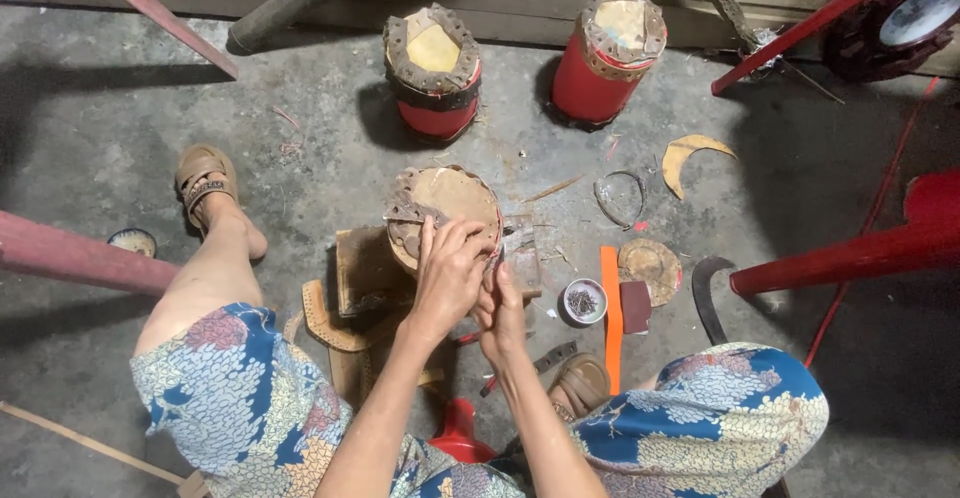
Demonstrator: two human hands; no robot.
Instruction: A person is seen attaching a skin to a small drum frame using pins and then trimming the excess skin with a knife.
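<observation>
Between the seated person's knees, a small drum rests tilted on a wooden block on the concrete floor, its pale skin head facing up. Left hand lies over the drum's near rim, fingers bent and pressing the studded leather edge. Right hand sits just beside it, touching the rim at the right; whether it pinches anything cannot be told. Near the right hand stand a small round tin of nails, an orange strip and a round leather disc. Farther off, by the wall, two red drums stand upright, apart from each other. Red poles cross both sides.
</observation>
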